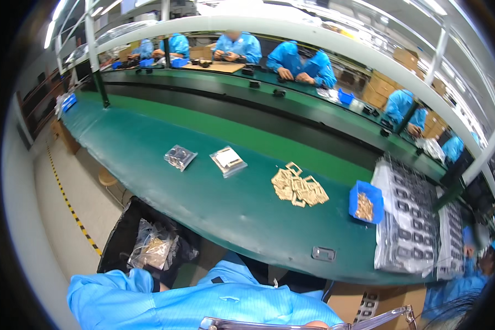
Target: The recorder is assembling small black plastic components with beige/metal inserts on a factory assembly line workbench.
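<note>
Neither hand shows clearly. My blue sleeve [110,291] and coat fill the lower edge. The rim of a clear plastic tray [308,323] crosses the bottom of the picture, and a sliver of a finger touches it; I cannot tell which hand it belongs to. On the green bench [148,148] in front of me lie a pile of flat tan frames [300,187], a blue bin [372,193] with small gold parts, and a small dark rectangular part [323,253] near the front edge.
Two clear bags [180,157] [228,160] lie to the left of the pile. Stacked clear trays of dark parts [410,214] stand at the right. A black bin with plastic bags [148,245] sits below the bench's left. Several people in blue coats [300,63] work across the conveyor.
</note>
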`<state>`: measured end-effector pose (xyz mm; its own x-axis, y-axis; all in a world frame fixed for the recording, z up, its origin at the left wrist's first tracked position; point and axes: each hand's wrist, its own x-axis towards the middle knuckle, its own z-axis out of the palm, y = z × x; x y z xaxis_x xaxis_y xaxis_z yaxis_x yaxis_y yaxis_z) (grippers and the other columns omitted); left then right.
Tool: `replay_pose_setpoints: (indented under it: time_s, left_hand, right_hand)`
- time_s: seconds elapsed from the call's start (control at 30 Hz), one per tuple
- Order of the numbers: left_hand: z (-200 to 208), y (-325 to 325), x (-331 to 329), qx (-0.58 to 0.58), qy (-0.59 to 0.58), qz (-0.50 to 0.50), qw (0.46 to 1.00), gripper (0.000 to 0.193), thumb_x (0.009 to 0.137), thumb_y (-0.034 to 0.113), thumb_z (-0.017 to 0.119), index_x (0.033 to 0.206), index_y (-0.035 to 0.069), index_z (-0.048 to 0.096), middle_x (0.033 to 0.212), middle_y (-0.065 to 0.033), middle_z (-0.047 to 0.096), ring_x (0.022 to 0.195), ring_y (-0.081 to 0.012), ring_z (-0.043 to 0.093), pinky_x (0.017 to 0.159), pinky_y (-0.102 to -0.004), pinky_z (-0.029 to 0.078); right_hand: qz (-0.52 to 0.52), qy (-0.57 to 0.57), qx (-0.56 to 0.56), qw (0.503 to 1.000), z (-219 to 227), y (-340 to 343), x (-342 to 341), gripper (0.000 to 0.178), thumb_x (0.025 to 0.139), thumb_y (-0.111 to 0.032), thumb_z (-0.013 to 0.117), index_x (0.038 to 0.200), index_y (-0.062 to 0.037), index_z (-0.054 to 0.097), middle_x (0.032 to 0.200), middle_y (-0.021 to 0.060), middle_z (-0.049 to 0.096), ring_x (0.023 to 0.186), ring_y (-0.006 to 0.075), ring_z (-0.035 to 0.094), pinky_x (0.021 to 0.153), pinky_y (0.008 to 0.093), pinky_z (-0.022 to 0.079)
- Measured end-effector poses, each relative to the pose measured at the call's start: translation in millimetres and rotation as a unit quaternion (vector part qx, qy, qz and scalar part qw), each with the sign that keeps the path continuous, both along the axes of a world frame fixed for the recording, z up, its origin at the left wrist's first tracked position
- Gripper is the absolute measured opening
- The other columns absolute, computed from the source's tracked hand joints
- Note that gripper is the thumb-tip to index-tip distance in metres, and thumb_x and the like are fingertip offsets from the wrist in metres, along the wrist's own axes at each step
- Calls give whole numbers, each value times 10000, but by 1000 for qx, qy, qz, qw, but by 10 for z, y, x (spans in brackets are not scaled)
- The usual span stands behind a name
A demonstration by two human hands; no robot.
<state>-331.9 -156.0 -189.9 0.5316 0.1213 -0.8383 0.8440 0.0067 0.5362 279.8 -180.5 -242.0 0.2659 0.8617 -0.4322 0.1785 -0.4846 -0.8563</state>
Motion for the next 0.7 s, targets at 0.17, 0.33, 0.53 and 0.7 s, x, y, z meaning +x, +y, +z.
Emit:
replay_pose_setpoints:
  time_s: [0.17, 0.33, 0.53, 0.7]
  left_hand:
    - [1380, 897, 593, -91, -297, 206, 928, 225, 959, 81, 630, 1160, -21, 622, 978, -38, 703, 901, -60, 611, 813, -253, 510]
    - [2142, 1229, 1406, 114, -521, 332, 778, 77, 930, 23, 647, 987, -27, 661, 847, -94, 702, 744, -162, 690, 694, -284, 542]
    - [1959, 1848, 2050, 554, -441, 35, 705, 167, 854, 124, 689, 992, 30, 688, 891, -112, 704, 853, -296, 688, 732, -374, 545]
    - [1305, 2079, 1984, 597, -361, -33, 715, 502, 778, 236, 775, 1197, 31, 592, 1350, -204, 544, 1324, -398, 458, 1073, -484, 398]
  right_hand:
    - [286, -137, -32, 948, 849, -261, 291, 109, 942, -120, 626, 1004, -32, 640, 899, 113, 677, 862, 220, 665, 781, 352, 544]
    - [-71, 190, 376, 904, 2157, 340, -122, 117, 966, -127, 613, 979, -15, 644, 921, 115, 688, 875, 210, 660, 767, 332, 532]
    - [-72, -330, 426, 839, 1622, 1096, -366, 117, 915, -101, 657, 858, -11, 705, 938, 117, 721, 959, 254, 690, 856, 367, 542]
    - [-68, -460, 435, 771, 1407, 1292, -581, 82, 756, -29, 702, 836, -47, 701, 914, 114, 724, 930, 304, 704, 828, 395, 563]
